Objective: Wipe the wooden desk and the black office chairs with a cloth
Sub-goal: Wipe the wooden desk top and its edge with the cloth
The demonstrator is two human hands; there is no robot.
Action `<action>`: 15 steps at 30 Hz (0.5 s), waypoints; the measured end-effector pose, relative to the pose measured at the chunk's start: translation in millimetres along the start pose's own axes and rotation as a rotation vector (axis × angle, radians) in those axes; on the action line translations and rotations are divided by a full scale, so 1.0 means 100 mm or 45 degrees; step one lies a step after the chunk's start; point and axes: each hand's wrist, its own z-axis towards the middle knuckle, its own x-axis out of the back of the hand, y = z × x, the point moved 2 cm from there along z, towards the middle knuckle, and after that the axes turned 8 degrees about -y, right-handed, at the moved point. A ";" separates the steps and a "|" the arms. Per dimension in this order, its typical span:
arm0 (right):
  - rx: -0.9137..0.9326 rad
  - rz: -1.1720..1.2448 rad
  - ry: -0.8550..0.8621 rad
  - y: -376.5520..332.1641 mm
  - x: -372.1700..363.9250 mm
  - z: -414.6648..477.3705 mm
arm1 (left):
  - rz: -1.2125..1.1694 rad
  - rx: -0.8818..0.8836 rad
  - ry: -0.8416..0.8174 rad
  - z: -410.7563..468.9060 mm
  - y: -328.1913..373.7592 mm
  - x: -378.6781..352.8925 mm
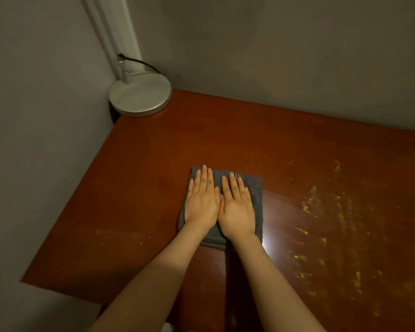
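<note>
On the wooden desk (225,140), both flat hands press a cloth (255,185).

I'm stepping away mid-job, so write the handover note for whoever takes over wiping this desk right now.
Left hand: flat, fingers straight, pressing on the cloth.
Right hand: the same, right beside it.
Cloth: grey, folded, lying on the desk.
Lamp base: stands in the desk's far left corner.
Done: cannot tell how much is wiped.
Left: the yellowish specks across the desk's right side, probably the corner around the lamp base, and the chairs, which are out of view.
</note>
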 end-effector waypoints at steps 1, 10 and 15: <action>-0.026 -0.006 0.006 0.13 0.04 -0.04 | 0.008 -0.021 -0.008 0.00 0.14 -0.04; -0.236 -0.001 0.050 1.02 0.34 -0.41 | 0.019 -0.209 -0.005 0.02 1.13 -0.32; -0.329 -0.004 0.067 1.30 0.42 -0.55 | 0.030 -0.270 -0.017 0.00 1.45 -0.41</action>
